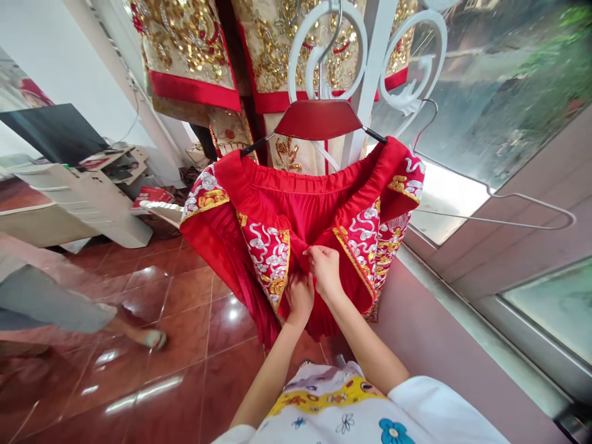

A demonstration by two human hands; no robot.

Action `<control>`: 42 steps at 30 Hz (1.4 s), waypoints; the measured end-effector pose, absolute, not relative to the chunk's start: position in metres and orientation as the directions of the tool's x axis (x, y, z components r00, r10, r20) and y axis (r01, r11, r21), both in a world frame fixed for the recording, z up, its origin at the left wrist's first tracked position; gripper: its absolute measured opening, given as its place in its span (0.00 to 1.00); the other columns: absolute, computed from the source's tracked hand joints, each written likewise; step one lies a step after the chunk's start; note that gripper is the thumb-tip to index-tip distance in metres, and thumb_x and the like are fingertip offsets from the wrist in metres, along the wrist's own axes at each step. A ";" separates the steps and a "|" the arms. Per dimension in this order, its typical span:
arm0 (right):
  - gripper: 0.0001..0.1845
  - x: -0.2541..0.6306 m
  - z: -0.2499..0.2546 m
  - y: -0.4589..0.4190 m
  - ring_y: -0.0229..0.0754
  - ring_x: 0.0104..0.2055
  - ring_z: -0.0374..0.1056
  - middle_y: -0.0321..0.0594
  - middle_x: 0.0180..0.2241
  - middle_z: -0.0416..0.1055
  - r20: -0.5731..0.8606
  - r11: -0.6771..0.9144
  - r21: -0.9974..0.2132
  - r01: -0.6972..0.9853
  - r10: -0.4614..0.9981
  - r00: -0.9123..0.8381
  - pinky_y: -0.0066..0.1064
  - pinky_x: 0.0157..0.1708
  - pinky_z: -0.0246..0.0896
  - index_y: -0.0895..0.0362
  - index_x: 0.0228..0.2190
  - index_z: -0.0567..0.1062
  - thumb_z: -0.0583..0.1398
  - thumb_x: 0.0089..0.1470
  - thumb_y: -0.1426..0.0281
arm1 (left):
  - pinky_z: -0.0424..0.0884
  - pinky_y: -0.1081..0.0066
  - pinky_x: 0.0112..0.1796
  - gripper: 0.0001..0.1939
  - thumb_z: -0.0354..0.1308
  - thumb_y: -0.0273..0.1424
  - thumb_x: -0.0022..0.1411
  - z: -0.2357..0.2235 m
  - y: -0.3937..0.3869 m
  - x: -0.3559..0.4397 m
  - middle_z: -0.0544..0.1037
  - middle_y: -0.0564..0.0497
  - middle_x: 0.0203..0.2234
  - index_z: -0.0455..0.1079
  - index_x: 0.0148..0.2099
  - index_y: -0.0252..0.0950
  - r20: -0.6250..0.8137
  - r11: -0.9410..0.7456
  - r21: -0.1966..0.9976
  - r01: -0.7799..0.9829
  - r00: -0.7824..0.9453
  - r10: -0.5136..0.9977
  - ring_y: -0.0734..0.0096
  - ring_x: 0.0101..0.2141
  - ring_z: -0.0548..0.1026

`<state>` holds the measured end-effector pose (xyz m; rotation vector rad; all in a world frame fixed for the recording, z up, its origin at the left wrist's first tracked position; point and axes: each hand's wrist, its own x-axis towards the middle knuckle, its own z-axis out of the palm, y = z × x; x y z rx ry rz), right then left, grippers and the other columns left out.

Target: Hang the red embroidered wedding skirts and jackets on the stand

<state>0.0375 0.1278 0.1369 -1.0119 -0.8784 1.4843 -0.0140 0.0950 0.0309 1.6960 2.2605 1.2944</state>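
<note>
- Head view, item held: a red garment [296,206] hangs from a hanger [319,120] at the front of the person. The two sides of its gathered waistband [296,182] are fixed at the hanger's left and right ends, apparently to spread the top and take the weight off the hands.
- Right hand [324,268]: its grip is closed, pinching red cloth between thumb and fingertips, below the middle of the hanger. The pinch is probably small so that one fold can be managed precisely.
- Left hand [298,295]: it touches the garment just below and beside the right hand, next to the left embroidered panel [272,256]. The fingers are partly hidden; whether this grip is clenched or merely resting cannot be told. Its closeness suggests it steadies the cloth.
- Right embroidered panel [356,246]: folded outward, well clear of the fingers, seemingly leaving the middle accessible.
- Surroundings: gold sequined garments [194,43] hang behind the hanger, beside white scrollwork [361,37]. A bare wire hanger [499,197] is near the window [472,80], beyond the hanger's right end.
- Left side: a dark screen [55,132] stands by the tabletop; another person's leg [55,299] is over the tiled floor [185,302].
</note>
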 end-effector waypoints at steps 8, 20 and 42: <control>0.08 0.036 0.194 0.138 0.27 0.15 0.39 0.25 0.11 0.48 0.044 0.023 -0.929 -0.370 0.998 -0.048 0.24 0.16 0.34 0.59 0.15 0.65 0.55 0.39 0.69 | 0.68 0.64 0.38 0.15 0.43 0.29 0.64 0.036 0.098 -0.004 0.76 0.39 0.33 0.72 0.35 0.34 0.395 0.015 0.674 0.739 -0.378 0.837 0.58 0.36 0.75; 0.12 0.079 0.162 0.117 0.39 0.29 0.64 0.41 0.30 0.70 0.644 0.455 -0.688 0.565 0.742 0.187 0.30 0.31 0.57 0.58 0.36 0.70 0.55 0.53 0.64 | 0.64 0.71 0.25 0.09 0.52 0.34 0.60 0.096 0.049 0.001 0.75 0.48 0.22 0.71 0.32 0.36 0.279 -0.066 0.730 0.681 -0.208 0.938 0.67 0.22 0.72; 0.04 0.088 0.161 0.137 0.36 0.28 0.59 0.36 0.26 0.65 0.653 0.603 -0.684 0.410 0.757 -0.022 0.28 0.30 0.54 0.57 0.26 0.66 0.53 0.52 0.71 | 0.62 0.58 0.49 0.14 0.47 0.30 0.62 0.283 0.131 -0.040 0.70 0.54 0.21 0.67 0.26 0.34 0.327 -0.318 0.302 0.899 0.216 0.920 0.69 0.32 0.73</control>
